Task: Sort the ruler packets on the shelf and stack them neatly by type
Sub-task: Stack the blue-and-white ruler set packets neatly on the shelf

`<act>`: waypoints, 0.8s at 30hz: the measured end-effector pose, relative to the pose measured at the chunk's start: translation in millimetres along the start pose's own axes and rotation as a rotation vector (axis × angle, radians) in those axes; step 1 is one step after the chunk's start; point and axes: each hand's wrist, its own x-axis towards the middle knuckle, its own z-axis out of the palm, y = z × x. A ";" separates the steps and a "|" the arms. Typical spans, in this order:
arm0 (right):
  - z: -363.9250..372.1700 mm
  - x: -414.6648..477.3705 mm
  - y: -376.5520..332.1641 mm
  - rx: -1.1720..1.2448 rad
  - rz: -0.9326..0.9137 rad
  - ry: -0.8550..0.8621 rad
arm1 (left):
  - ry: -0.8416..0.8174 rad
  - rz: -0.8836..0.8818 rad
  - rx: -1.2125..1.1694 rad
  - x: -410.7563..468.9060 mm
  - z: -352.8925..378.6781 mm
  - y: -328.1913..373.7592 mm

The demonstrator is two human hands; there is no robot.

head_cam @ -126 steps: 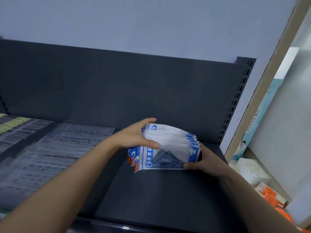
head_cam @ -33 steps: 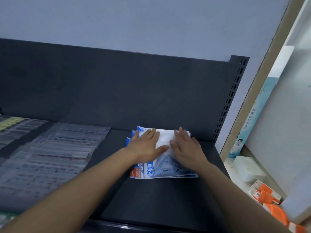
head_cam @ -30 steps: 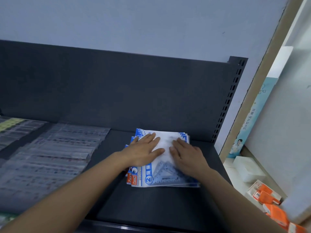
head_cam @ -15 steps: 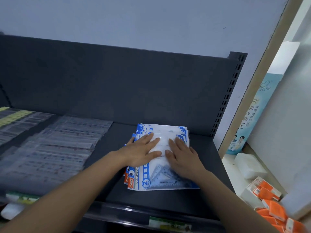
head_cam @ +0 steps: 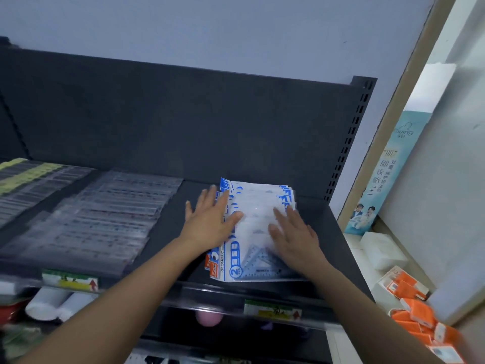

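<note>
Left hand (head_cam: 210,222) and right hand (head_cam: 294,237), fingers straight, press flat on packets (head_cam: 259,206), frame centre, on shelf (head_cam: 322,232).

The left hand (head_cam: 210,224) and the right hand (head_cam: 294,240) are bare. The left arm (head_cam: 118,298) and the right arm (head_cam: 367,311) are bare too, right down to the picture's edge (the fingers (head_cam: 207,199) look a bit blurry).

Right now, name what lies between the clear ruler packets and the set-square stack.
Head view: bare dark shelf, partly covered by the left hand.
</note>
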 end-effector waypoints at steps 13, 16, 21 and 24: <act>0.7 -28.1 -11.4 0.278 0.139 0.057 | -0.187 -0.065 -0.267 -1.7 -3.2 -23.3; -7.9 -15.2 -11.8 0.349 0.179 0.032 | -0.084 -0.085 -0.277 2.8 -15.3 -19.5; -15.2 12.7 -7.5 0.558 0.266 0.030 | -0.137 -0.093 -0.430 16.2 -20.3 -7.7; -18.4 24.2 -5.7 0.672 0.290 0.029 | -0.170 -0.124 -0.517 20.2 -18.3 1.1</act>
